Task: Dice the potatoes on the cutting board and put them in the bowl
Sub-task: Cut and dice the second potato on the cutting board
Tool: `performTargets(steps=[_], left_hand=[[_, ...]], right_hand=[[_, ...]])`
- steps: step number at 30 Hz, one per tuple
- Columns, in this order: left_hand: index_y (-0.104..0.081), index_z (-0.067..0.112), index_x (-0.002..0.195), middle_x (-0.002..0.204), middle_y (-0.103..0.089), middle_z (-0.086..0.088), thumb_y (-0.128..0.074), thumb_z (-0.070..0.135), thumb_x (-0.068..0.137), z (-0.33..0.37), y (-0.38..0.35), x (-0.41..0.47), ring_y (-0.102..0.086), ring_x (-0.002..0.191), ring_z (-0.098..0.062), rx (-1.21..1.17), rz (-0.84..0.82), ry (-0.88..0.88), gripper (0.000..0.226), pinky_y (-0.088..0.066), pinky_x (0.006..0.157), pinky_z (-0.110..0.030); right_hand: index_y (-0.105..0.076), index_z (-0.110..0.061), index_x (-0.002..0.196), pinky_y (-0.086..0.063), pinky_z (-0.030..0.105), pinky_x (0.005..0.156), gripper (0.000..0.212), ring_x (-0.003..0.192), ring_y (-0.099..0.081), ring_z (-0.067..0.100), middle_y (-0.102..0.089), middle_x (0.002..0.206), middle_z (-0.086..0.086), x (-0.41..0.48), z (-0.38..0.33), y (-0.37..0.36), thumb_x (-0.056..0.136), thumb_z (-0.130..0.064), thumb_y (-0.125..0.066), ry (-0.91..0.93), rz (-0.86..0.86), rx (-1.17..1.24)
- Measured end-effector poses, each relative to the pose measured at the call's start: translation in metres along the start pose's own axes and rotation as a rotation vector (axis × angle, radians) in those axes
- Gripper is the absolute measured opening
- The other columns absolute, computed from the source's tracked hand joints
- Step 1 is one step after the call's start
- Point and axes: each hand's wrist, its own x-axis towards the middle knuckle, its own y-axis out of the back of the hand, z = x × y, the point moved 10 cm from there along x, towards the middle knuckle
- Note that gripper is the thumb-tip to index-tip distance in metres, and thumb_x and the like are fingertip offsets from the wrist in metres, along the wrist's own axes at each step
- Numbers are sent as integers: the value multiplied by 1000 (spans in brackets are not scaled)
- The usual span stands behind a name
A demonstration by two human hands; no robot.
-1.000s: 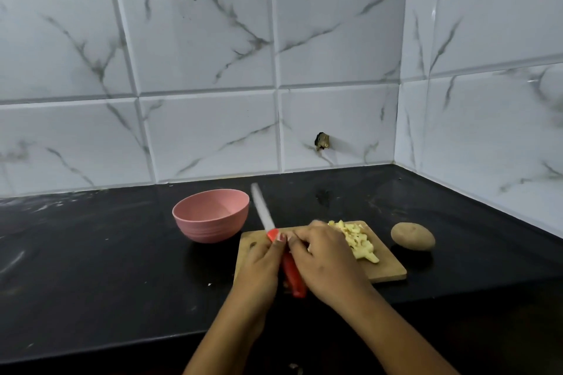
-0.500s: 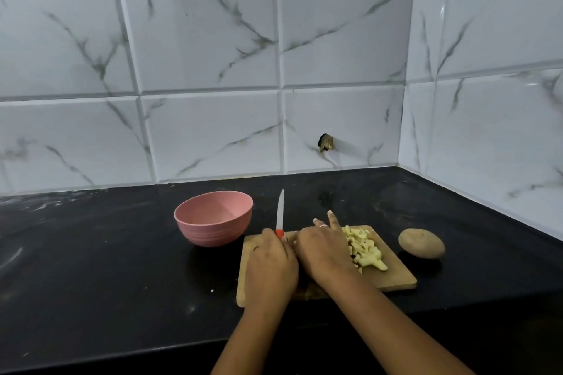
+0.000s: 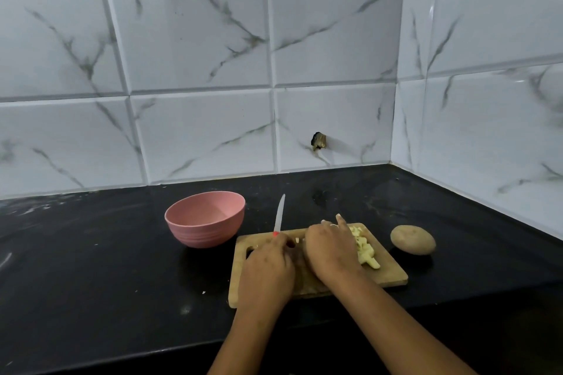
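Potato pieces (image 3: 366, 250), pale yellow, already cut, in a loose pile on the right half of the cutting board (image 3: 391, 275), running from its far edge toward its middle. A few small bits also on the board near its far edge, between the two hands.

Right hand (image 3: 330, 248) palm down on the board, against the left side of the pile. Fingers reach forward fairly straight, not curled round anything, ring on one finger. What is under the palm is hidden.

Left hand (image 3: 268, 268) over the board's left half, fingers curled round the red handle of the knife (image 3: 279, 213). Only a sliver of red shows at the knuckles. The blade points away from the person and sticks out past the board's far edge, tip raised, apart from the pile.

Board is wooden, rectangular, lying flat with its long side left to right.

Pink bowl (image 3: 204, 219) upright just off the board's far-left corner, nothing visible inside. Cannot tell if it touches the board.

Whole unpeeled potato (image 3: 412, 239) just right of the board, on the countertop (image 3: 91, 268), not touching the board.

Countertop is black and glossy, with a small white speck left of the board's near corner.

Behind the board, white marble-look wall tiles (image 3: 198, 70), with a small dark fixture (image 3: 318, 141) on the tile behind the board. More tiles on the side wall to its right.
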Motion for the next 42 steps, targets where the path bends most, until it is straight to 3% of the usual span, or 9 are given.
performTargets(steps=[11, 15, 19, 21, 25, 27, 33, 42], left_hand=[[-55, 26, 122, 118, -61, 3, -37, 14, 95, -4, -1, -1, -56, 102, -14, -55, 23, -28, 34, -45, 89, -30], [-53, 23, 127, 121, -61, 2, -40, 9, 94, 1, 4, -1, -53, 109, -12, -57, 50, -76, 38, -38, 95, -23], [-53, 23, 131, 123, -62, 3, -39, 7, 94, 4, 8, -3, -53, 112, -11, -48, 80, -95, 43, -34, 93, -19], [-47, 25, 138, 132, -57, 3, -37, 11, 96, 0, 4, -2, -51, 118, -11, -19, 55, -73, 46, -35, 98, -21], [-40, 28, 143, 135, -55, 2, -36, 14, 97, -2, -4, -1, -51, 118, -13, 35, -13, -46, 48, -37, 99, -25], [-39, 29, 144, 136, -55, 2, -35, 15, 98, -1, -4, -1, -51, 118, -15, 48, -24, -48, 48, -37, 99, -26], [-38, 30, 144, 135, -56, -1, -34, 17, 99, -1, -9, -2, -53, 116, -20, 115, -46, -56, 47, -40, 99, -32], [-34, 29, 146, 139, -52, 2, -32, 15, 99, 7, -10, -6, -48, 122, -15, 162, -69, -98, 49, -33, 103, -26]], right_hand=[[-52, -12, 134, -6, 42, 121, 35, 139, -35, 22, -51, 141, 8, -5, 8, 6, 102, -20, -39, -21, 32, 25], [-55, -21, 131, -9, 42, 119, 34, 125, -50, 19, -62, 125, 3, 0, -18, 12, 101, -22, -40, 110, 149, 61], [-65, -18, 112, -7, 43, 120, 30, 107, -60, 18, -69, 108, 1, 5, -24, 3, 100, -18, -38, 148, 100, 5], [-65, -16, 109, -4, 42, 121, 32, 108, -60, 18, -69, 109, 2, 4, -17, 5, 100, -14, -34, 145, 96, -33], [-59, -9, 122, -1, 41, 121, 33, 123, -52, 19, -61, 128, 7, 1, -1, -1, 102, -13, -33, 141, 13, -91], [-62, -10, 116, 0, 40, 121, 33, 124, -50, 18, -59, 131, 8, -1, 3, -2, 101, -13, -33, 147, 16, -88], [-67, -12, 110, -3, 37, 119, 34, 121, -53, 17, -63, 126, 7, -6, 9, 5, 100, -16, -34, 128, 110, -28], [-68, -17, 103, -6, 33, 119, 29, 102, -62, 14, -70, 108, 1, -11, 16, 12, 101, -24, -40, 140, 220, 16]])
